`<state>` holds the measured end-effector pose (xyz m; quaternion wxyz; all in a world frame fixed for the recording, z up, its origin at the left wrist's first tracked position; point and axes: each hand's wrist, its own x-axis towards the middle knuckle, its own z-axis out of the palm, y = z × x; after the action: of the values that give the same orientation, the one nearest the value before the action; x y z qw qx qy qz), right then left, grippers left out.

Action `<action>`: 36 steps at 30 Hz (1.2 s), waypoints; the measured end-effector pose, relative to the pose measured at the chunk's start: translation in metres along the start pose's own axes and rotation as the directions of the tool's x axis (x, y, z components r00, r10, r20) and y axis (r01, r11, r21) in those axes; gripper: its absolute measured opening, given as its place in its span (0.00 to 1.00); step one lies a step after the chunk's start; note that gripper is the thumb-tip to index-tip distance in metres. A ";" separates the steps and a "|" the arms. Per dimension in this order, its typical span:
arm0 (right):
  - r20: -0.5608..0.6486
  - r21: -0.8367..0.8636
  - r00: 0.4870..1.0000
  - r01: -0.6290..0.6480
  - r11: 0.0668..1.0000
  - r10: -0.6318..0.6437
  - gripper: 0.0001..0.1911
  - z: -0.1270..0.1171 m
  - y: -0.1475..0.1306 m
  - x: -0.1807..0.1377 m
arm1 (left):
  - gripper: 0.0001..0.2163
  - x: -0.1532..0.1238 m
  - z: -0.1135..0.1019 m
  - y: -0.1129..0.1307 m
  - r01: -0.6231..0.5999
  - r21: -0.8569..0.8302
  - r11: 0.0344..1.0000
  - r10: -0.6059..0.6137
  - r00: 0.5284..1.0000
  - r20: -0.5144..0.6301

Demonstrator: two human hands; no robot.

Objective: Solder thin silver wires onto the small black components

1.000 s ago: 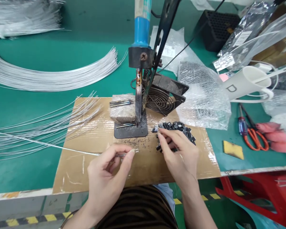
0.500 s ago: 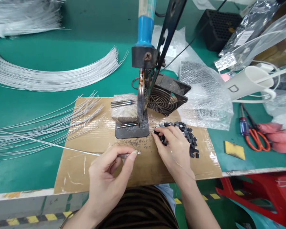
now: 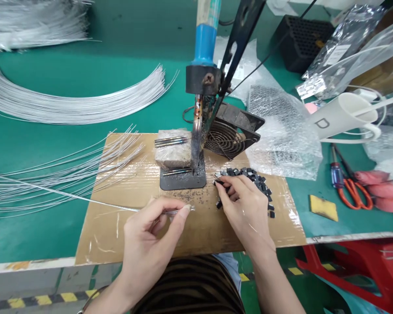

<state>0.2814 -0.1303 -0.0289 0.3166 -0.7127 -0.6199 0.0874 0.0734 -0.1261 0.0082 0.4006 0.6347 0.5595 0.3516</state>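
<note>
Slender white wire (image 3: pixel 118 207) enters at the left edge of my view, its long axis nearly sideways and sloping slightly down, its tip pointing right. It lies pinched between thumb and forefinger of the left hand (image 3: pixel 150 233), that grip closed on it above the brown cardboard sheet (image 3: pixel 203 231); one strand or several, I cannot tell. At the right hand (image 3: pixel 247 207), I see bent fingers at one heap of small black rectangular pieces (image 3: pixel 264 187), too many to count; whether that grip has caught any, I cannot tell. I count one blue-handled soldering iron (image 3: pixel 206 46) and one yellow sponge (image 3: pixel 323 208). Bare cardboard separates both hands; the green tabletop (image 3: pixel 170 104) ends beneath the wrists.
</note>
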 end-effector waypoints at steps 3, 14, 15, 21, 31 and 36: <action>0.016 -0.004 1.000 0.002 1.000 -0.002 0.05 -0.001 0.000 0.001 | 0.04 0.000 0.000 0.000 -0.002 0.007 1.000 0.002 1.000 -0.002; 0.052 0.026 0.999 0.001 1.000 -0.002 0.05 -0.005 0.001 0.003 | 0.04 0.001 0.001 -0.002 -0.002 0.021 1.000 0.002 1.000 -0.003; 0.055 0.026 0.998 0.000 1.000 -0.002 0.05 -0.005 0.001 0.003 | 0.04 0.001 0.000 -0.001 0.002 0.021 1.000 -0.002 1.000 -0.004; 0.060 0.006 0.998 0.003 1.000 -0.003 0.06 -0.008 -0.003 0.005 | 0.04 0.002 0.000 -0.001 0.015 0.028 1.000 -0.015 1.000 0.009; -0.025 -0.014 0.999 0.045 0.999 -0.045 0.02 -0.006 -0.006 0.006 | 0.05 0.004 -0.002 0.002 0.031 0.040 0.999 -0.031 1.000 0.000; -0.002 0.418 0.962 -0.247 0.874 0.273 0.03 -0.011 -0.018 -0.002 | 0.06 0.008 -0.002 0.005 0.052 0.040 0.998 -0.052 0.999 -0.008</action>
<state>0.2718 -0.1355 -0.0107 0.4643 -0.7084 -0.4759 0.2368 0.0743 -0.1176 0.0133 0.3945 0.6267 0.5843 0.3320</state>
